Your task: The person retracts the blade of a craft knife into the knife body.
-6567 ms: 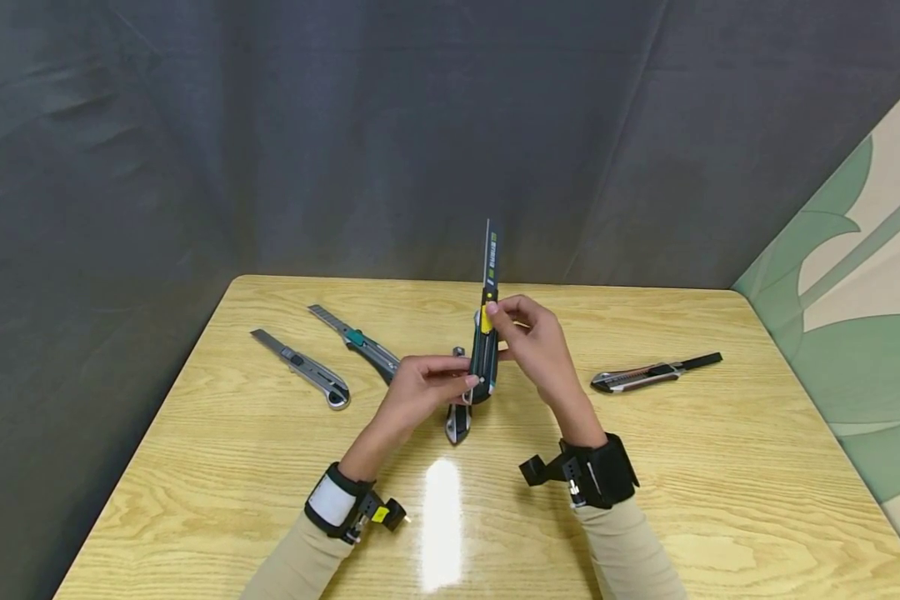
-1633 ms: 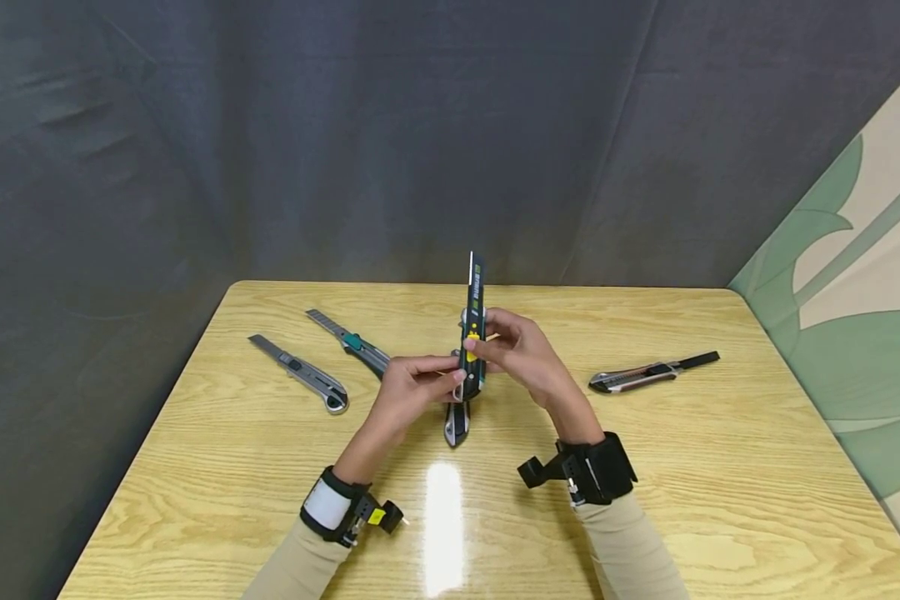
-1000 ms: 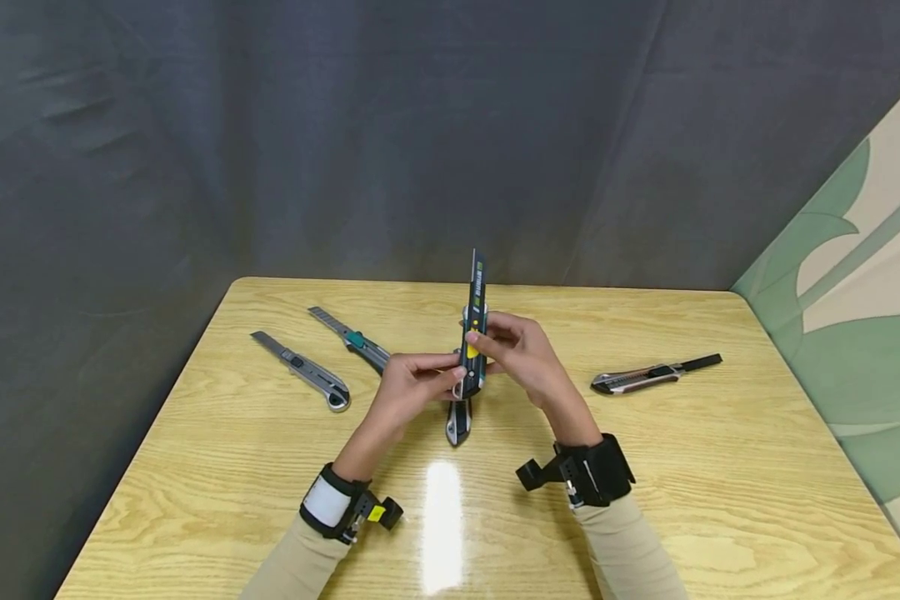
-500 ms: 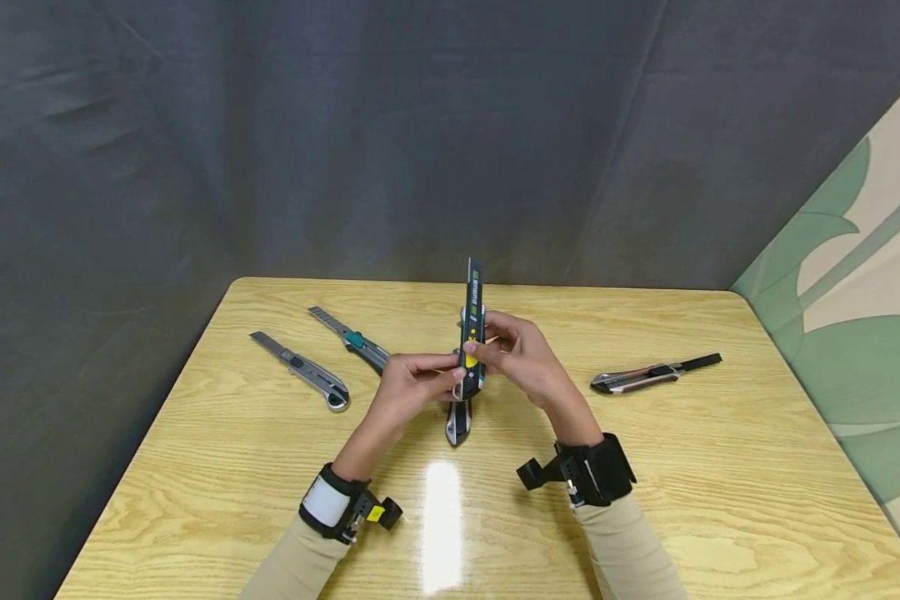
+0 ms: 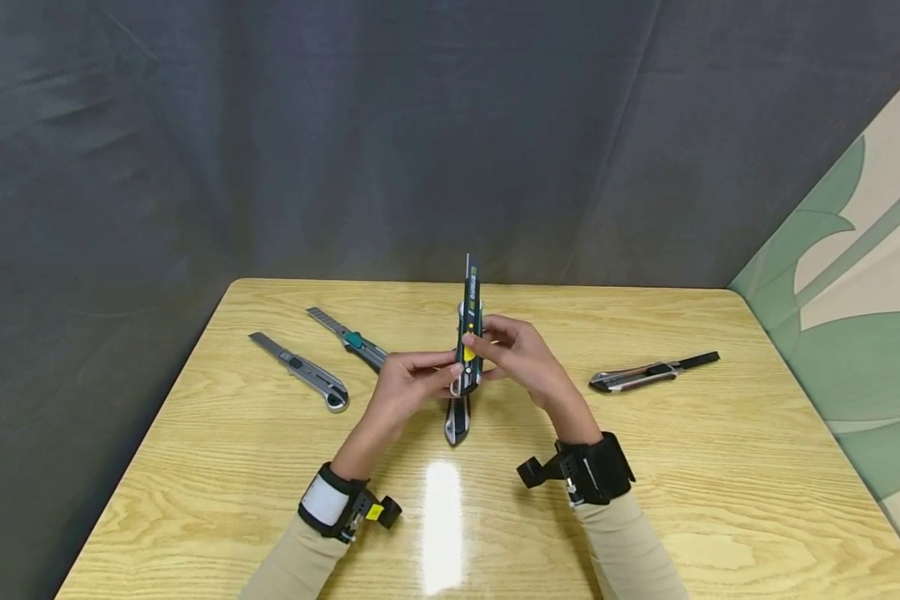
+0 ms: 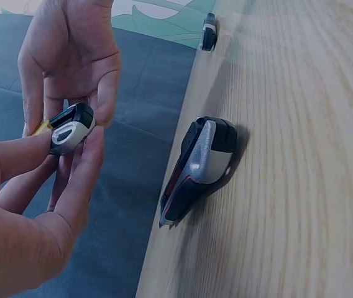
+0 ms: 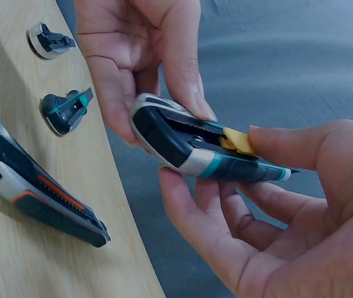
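Observation:
Above the middle of the table, both hands hold a black and teal utility knife point(image 5: 464, 315) with its tip pointing away. Its dark, printed blade strip point(image 5: 472, 287) sticks out past the front of the handle. My left hand point(image 5: 405, 396) pinches the pale butt end between thumb and fingers. Around the handle curl the fingers of my right hand point(image 5: 528, 362), with the thumb against the yellow slider point(image 7: 238, 141). A second utility knife point(image 5: 457, 425), dark with silver and orange trim, lies on the table below, partly hidden by the hands and the held knife.
To the left lie a silver-grey utility knife point(image 5: 315, 379) and a grey one with a teal slider point(image 5: 360, 342), its rear end behind the left hand. A dark utility knife point(image 5: 637, 377) lies on the right. Behind the wooden table point(image 5: 232, 500) hangs a dark curtain point(image 5: 420, 150).
Since the oldest frame, the yellow slider and blade strip have moved back along the handle, so less strip sticks out. The knife has shifted slightly left. Over the last second, only small shifts show.

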`<control>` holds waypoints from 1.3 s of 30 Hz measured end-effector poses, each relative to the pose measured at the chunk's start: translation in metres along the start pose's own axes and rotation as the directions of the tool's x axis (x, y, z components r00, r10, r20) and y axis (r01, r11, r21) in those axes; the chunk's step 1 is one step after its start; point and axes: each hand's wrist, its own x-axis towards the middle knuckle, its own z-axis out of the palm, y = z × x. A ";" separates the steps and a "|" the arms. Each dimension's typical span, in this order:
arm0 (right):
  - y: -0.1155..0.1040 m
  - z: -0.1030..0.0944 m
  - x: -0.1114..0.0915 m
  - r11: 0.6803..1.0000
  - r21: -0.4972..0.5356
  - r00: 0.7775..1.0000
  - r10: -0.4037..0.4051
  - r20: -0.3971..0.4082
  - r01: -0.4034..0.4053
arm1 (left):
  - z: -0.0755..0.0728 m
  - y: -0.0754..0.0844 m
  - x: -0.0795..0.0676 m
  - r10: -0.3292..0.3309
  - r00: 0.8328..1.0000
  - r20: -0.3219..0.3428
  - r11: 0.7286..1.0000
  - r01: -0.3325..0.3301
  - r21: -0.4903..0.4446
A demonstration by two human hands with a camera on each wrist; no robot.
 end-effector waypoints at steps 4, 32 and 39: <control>-0.001 0.003 0.000 1.000 0.000 1.000 -0.022 -0.010 0.022 | 0.000 -0.002 0.001 0.019 1.000 -0.017 1.000 -0.019 -0.009; -0.002 0.004 -0.001 1.000 0.012 1.000 -0.007 0.002 0.007 | -0.004 -0.007 0.003 -0.021 0.999 -0.038 1.000 0.022 0.022; -0.004 0.004 -0.003 0.999 -0.013 0.999 0.036 0.014 -0.036 | -0.005 -0.006 0.004 -0.010 0.999 -0.031 0.999 0.011 0.032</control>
